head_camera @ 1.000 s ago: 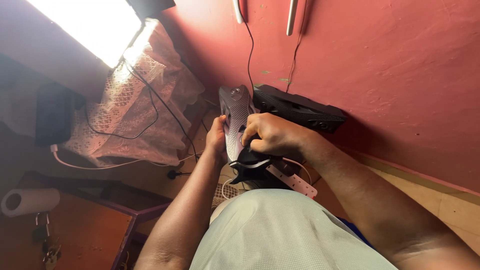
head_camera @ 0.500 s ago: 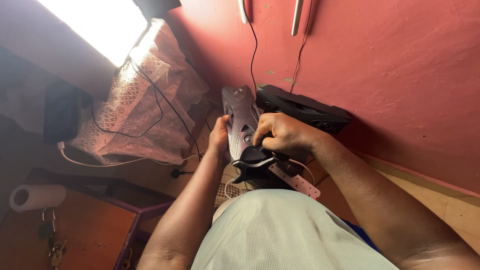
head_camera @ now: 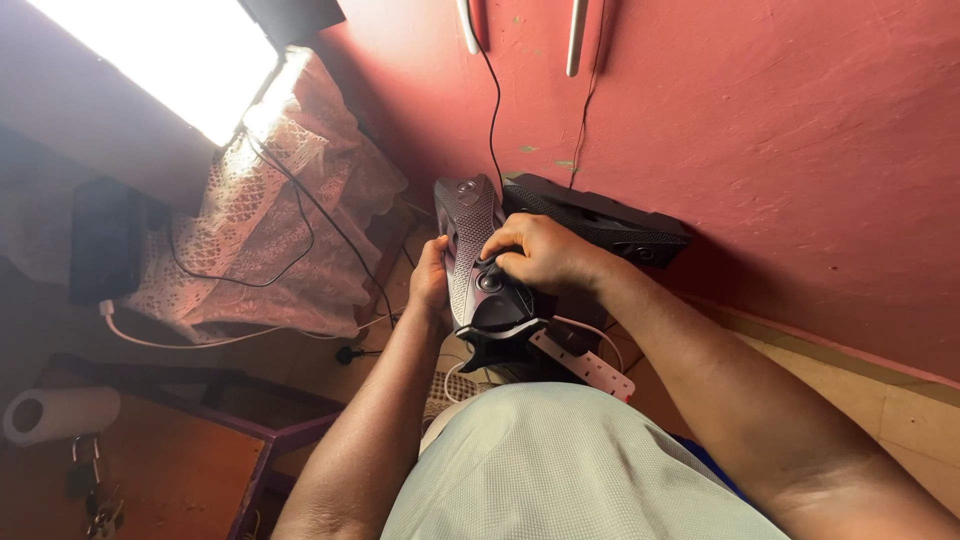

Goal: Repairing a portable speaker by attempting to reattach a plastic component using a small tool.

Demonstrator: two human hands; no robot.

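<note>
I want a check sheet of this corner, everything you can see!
Surface: tiled floor beside a red wall.
Job's things: dark speaker standing upright; a second dark speaker lies behind it against the wall.
Clutter: white power strip, paper roll, keys, lace cloth draped over furniture.
Grippers: left hand steadies the upright speaker's side; right hand has its fingers on a knob on the speaker's front.
Cables: black cable across the cloth, white cable below it, thin wires down the wall.
Surroundings: bright window, wooden table.
</note>
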